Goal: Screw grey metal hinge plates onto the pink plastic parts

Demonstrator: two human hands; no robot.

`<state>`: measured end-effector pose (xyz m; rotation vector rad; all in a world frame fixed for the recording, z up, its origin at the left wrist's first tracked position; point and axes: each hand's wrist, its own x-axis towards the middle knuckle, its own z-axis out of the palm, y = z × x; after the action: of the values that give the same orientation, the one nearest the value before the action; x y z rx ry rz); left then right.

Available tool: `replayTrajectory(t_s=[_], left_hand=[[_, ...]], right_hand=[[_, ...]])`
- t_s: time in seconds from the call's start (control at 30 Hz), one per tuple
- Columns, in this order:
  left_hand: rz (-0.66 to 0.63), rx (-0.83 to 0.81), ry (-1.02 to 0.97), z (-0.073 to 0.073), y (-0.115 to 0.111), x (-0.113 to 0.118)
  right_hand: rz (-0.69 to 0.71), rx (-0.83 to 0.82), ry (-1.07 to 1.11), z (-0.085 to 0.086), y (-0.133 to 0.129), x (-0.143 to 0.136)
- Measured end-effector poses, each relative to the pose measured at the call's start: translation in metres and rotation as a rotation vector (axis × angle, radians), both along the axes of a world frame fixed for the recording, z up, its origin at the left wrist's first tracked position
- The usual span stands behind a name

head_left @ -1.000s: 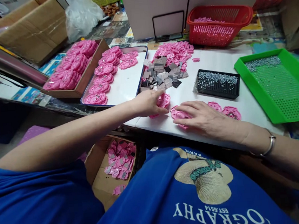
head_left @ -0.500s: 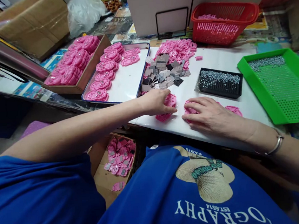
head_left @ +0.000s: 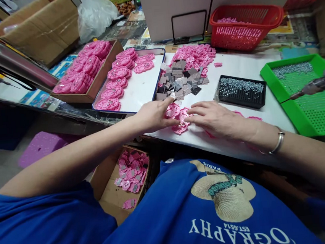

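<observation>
Two pink plastic pieces lie side by side on the white work surface [head_left: 194, 136] between my hands. My left hand [head_left: 155, 115] has thumb and forefinger around the left pink piece [head_left: 173, 111]. The fingertips of my right hand [head_left: 218, 119] are on the right edge of the other pink piece [head_left: 182, 121], which lies slightly nearer to me. More pink pieces [head_left: 254, 118] are partly hidden beneath and beyond my right hand. A pile of grey square plates [head_left: 180, 80] and a heap of small pink parts [head_left: 193, 55] lie just behind.
Finished-looking pink pieces fill a white tray [head_left: 144, 86] and a wooden box [head_left: 100, 76] at left. A black screw tray [head_left: 242, 101], a green tray [head_left: 291, 115], a screwdriver tip [head_left: 310, 86] and a red basket [head_left: 233, 38] stand right. Below is a cardboard box [head_left: 108, 192].
My right hand has moved left, and the pink piece under it now lies against the left one. A screwdriver tip has come into view over the green tray.
</observation>
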<state>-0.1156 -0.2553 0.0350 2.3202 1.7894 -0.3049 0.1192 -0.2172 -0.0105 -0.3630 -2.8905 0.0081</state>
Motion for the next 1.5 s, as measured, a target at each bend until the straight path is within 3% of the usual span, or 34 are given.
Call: replayTrajectory(t_s=[0.17,0.37,0.63,0.8,0.9,1.07,1.17,1.23,1.33,1.5], left_hand=[[0.054,0.038,0.043,-0.001,-0.005,-0.009],[0.105,0.094,0.039,0.002,-0.004,-0.009],[0.253,0.205,-0.014,0.009,-0.003,-0.02],[0.129,0.192,-0.117,0.002,-0.009,-0.008],[0.056,0.196,-0.15,-0.007,-0.01,0.005],[0.009,0.201,-0.059,-0.018,-0.007,0.022],[0.044,0.201,0.052,-0.02,-0.006,0.027],[0.073,0.221,0.103,-0.022,-0.006,0.029],[0.088,0.24,0.129,-0.025,-0.007,0.031],[0.06,0.255,0.098,-0.031,-0.01,0.032]], right_hand=[[0.083,0.037,-0.056,-0.008,0.004,-0.016],[0.14,0.097,-0.131,-0.002,0.008,-0.028],[0.237,0.008,-0.17,-0.001,0.02,-0.039],[0.253,-0.015,-0.244,0.004,0.026,-0.021],[0.234,-0.041,-0.217,0.018,0.027,-0.003],[-0.066,-0.149,0.08,0.061,0.009,0.039],[-0.293,-0.192,0.271,0.072,-0.009,0.074],[-0.401,-0.17,0.306,0.065,-0.021,0.097],[-0.527,-0.125,0.239,0.037,-0.037,0.125],[-0.741,-0.066,0.149,-0.008,-0.067,0.138]])
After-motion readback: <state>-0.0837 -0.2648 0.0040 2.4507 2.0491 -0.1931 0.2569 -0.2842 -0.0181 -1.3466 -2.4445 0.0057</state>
